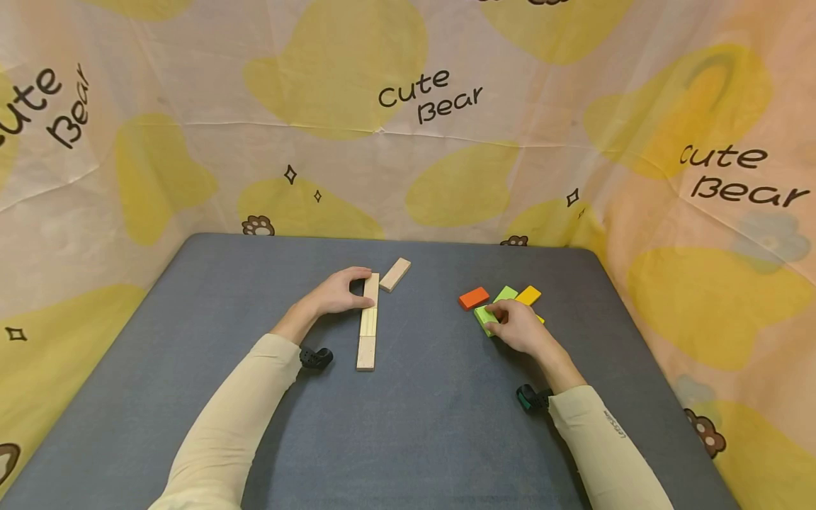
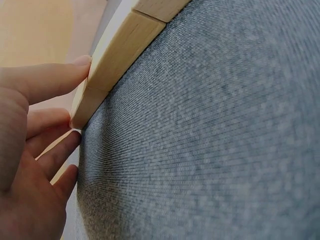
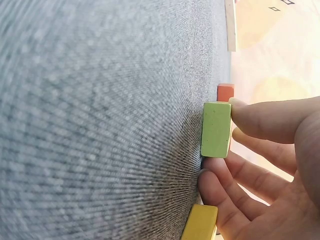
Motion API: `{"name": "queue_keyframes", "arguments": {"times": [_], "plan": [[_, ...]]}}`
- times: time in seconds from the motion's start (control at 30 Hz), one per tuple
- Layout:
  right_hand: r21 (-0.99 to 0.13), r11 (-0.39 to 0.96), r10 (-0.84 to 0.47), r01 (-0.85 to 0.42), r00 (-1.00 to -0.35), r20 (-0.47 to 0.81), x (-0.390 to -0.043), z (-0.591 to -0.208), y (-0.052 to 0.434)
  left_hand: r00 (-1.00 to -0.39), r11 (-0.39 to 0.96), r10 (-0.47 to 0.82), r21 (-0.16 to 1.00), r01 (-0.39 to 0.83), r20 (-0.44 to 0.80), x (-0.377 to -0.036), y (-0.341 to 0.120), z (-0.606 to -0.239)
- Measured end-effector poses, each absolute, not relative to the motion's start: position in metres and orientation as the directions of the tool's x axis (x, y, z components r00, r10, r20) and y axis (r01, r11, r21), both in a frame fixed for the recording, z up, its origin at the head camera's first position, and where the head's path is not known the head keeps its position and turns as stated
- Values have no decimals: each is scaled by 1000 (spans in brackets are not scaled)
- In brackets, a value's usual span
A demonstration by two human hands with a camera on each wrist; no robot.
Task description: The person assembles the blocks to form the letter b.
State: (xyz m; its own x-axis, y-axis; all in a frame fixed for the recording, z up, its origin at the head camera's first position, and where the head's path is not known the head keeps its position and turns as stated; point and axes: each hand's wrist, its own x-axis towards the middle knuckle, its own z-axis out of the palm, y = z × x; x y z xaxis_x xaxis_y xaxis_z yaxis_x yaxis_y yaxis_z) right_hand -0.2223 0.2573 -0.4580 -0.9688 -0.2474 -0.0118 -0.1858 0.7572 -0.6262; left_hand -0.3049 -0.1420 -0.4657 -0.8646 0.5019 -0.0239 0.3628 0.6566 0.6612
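Note:
A row of plain wooden blocks (image 1: 368, 321) lies end to end on the grey table (image 1: 414, 425). My left hand (image 1: 341, 292) holds the far block (image 2: 125, 45) of that row between thumb and fingers. One more plain block (image 1: 395, 274) lies askew just beyond the row. To the right sit an orange block (image 1: 474, 297), a second green block (image 1: 506, 292) and yellow blocks (image 1: 528, 295). My right hand (image 1: 518, 326) pinches a light green block (image 3: 216, 129) at the edge of that cluster, thumb on one side and fingers on the other.
Cloth walls printed with yellow shapes and "Cute Bear" lettering (image 1: 430, 95) enclose the table on three sides. A small black wrist camera (image 1: 316, 358) sits under my left forearm and another wrist camera (image 1: 533, 398) under my right.

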Motion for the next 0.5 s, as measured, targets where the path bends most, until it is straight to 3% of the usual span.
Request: {"name": "queue_keyframes", "arguments": {"times": [0.5], "plan": [[-632, 750, -257, -195, -966, -7, -223, -458, 257, -864, 661, 503, 657, 362, -30, -304, -142, -469]]}}
